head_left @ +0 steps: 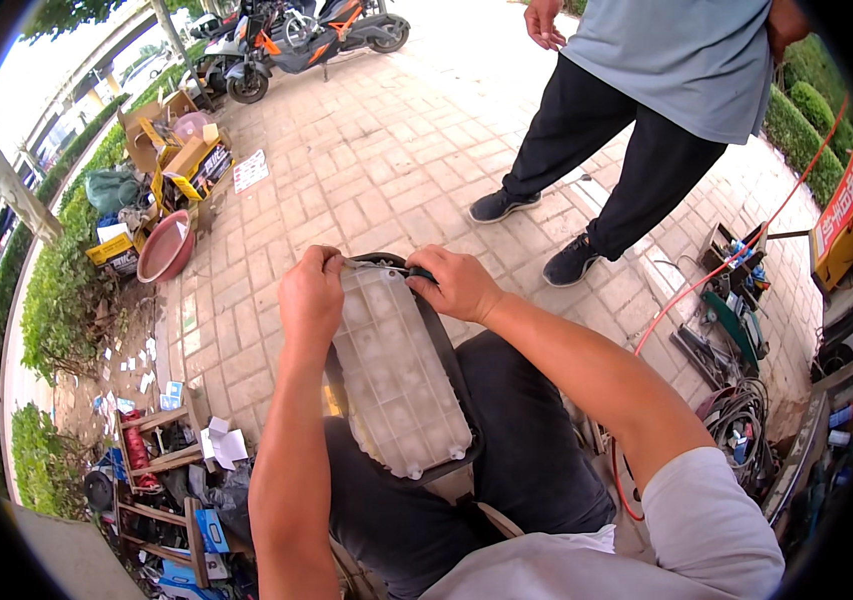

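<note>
Head view, and we have a pale, translucent ribbed panel (396,350) lying lengthwise in a black housing (453,372), the pair resting across the seated person's thighs (546,430). Up at the housing's far edge, both hands are busy! The left hand (310,296) is narrow, thumb and fingers gripping the panel's far-left corner; whether the tip of a tool sits in that pinch as well, we can't tell. Over at the far-right corner, the right hand (458,285) is closed on that slim tool's black handle (420,273), its thin metal shank pointing left along the edge.

Now, how does this one handle? We judge the panel light for its size and fairly stiff, thanks to those raised ribs, yet thin enough to crack if one corner takes all the load. Its smooth face probably slips under sweaty fingers, so we like the rim better than the flat middle. For a steady hold, we favour the two long sides of the housing, with the small tabs at its near edge kept free of pressure.
</note>
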### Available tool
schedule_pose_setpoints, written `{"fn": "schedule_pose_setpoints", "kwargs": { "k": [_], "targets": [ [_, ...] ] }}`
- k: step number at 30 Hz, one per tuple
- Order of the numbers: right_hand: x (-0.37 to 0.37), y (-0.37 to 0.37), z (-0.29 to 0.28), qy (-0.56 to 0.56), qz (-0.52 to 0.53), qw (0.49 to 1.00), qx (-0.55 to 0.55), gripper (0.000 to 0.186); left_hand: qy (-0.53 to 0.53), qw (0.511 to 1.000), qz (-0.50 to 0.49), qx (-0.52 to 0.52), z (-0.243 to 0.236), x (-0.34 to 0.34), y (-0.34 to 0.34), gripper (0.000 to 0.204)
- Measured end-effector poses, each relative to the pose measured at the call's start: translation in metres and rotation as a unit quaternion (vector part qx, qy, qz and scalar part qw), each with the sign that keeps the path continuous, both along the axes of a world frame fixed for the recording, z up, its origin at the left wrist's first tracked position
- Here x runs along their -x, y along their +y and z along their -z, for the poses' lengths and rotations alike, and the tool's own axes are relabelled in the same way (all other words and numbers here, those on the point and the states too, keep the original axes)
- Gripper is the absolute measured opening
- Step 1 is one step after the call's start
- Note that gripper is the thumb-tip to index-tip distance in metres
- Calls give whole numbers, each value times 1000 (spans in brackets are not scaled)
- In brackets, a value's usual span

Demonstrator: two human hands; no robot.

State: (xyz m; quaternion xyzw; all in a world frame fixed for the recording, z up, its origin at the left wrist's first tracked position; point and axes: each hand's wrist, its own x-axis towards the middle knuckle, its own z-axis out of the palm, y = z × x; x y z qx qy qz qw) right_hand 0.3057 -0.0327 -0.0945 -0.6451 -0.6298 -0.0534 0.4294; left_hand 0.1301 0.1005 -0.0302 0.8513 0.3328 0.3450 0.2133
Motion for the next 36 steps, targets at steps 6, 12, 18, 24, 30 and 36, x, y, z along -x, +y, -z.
{"fn": "schedule_pose_setpoints", "kwargs": {
  "k": [6, 12, 18, 24, 30, 36],
  "targets": [
    [21, -16, -55, -162, 91, 976, 117, 18, -5, 999, 6, 40, -2, -2, -5, 18],
    [8, -20, -35, -132, 64, 988, 49, 20, -25, 998, 15, 61, -2, -9, -6, 19],
    [-8, -2, -23, -19, -14, 1000, -11, 23, -24, 997, 3, 70, -4, -7, -6, 20],
    [-11, -17, -49, -28, -20, 998, 46, 31, -64, 994, 25, 90, -1, -7, -6, 19],
    [-2, -14, -58, 228, 57, 971, 52, 46, -49, 996, 10, 76, -16, -16, -10, 19],
    [-11, 6, -45, 347, -24, 934, 77, 30, -13, 995, 46, 82, -16, -10, 1, 19]
  ]
}}
